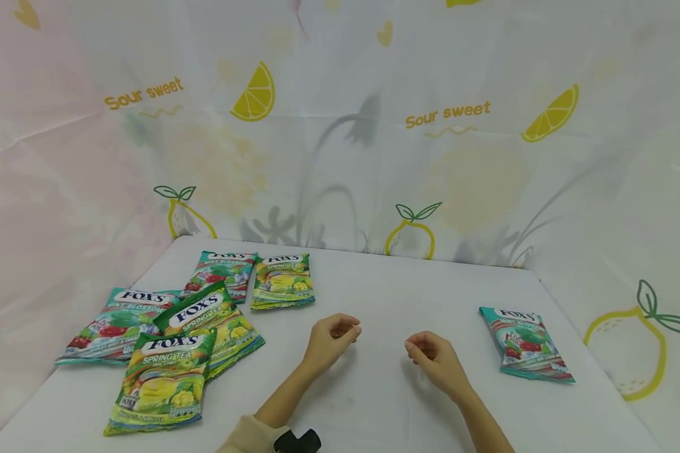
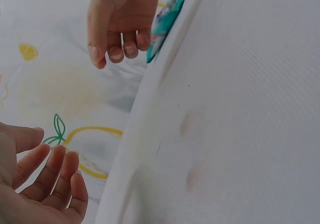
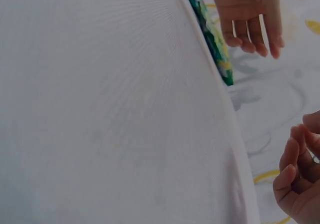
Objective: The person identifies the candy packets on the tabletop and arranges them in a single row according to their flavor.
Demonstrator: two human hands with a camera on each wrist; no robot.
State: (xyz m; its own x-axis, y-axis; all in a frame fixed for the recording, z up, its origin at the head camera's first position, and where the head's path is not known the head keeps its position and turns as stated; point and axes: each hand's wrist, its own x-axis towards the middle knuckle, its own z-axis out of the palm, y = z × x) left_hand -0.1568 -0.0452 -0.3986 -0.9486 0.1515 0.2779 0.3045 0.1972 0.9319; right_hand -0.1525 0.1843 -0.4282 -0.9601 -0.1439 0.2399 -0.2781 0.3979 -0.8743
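Observation:
My left hand (image 1: pixel 327 343) hovers over the middle of the white table with loosely curled fingers and holds nothing. Across from it, my right hand (image 1: pixel 437 363) is also loosely curled, with nothing in it. To the left lie green-yellow Spring Tea candy bags (image 1: pixel 161 384), one overlapping a second Spring Tea bag (image 1: pixel 235 330). Beside these is a teal Mint Blossom bag (image 1: pixel 119 327), with another Mint Blossom bag (image 1: pixel 223 274) behind. The Spring Tea bag (image 1: pixel 283 281) at the back is nearest my left hand. A single Mint Blossom bag (image 1: pixel 526 346) lies right of my right hand.
A white cloth covers the table (image 1: pixel 374 415). Behind and at the sides hangs a white curtain (image 1: pixel 340 163) printed with lemons and lettering. A dark strap mount (image 1: pixel 297 441) sits at my left wrist beside a beige sleeve (image 1: pixel 252 435).

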